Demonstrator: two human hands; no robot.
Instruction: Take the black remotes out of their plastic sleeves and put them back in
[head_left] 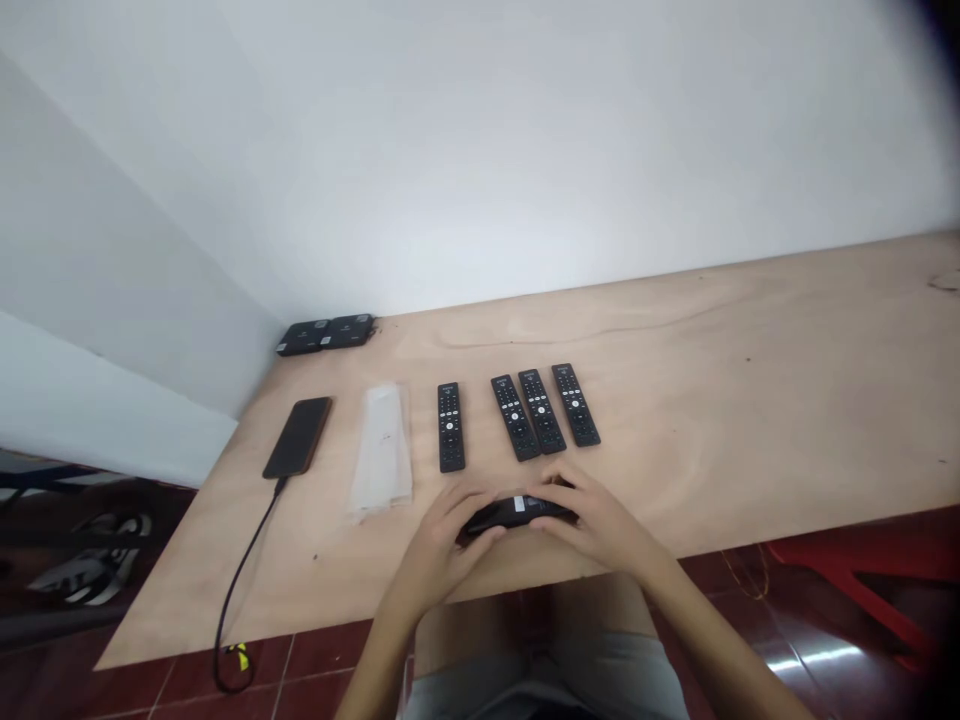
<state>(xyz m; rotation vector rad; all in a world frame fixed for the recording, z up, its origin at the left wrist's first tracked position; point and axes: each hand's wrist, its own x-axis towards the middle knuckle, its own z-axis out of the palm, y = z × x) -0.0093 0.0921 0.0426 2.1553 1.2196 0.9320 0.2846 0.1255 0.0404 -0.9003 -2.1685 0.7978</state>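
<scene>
Near the table's front edge, a black remote [517,511] lies crosswise, its back with a white label facing up. My left hand [448,540] has thumb and fingers round its left end. My right hand [589,515] grips the right end the same way. Beyond my hands, several black remotes lie face up: one alone [451,427], two side by side [515,418] [541,411], and another [576,405] to their right. Left of them are translucent plastic sleeves [382,448].
A phone [298,438] with a black cable [244,570] running off the front edge lies on the wooden table [750,400]. Two black boxes [302,338] [347,331] sit at the back left corner by the wall. A red stool [862,570] stands at the right.
</scene>
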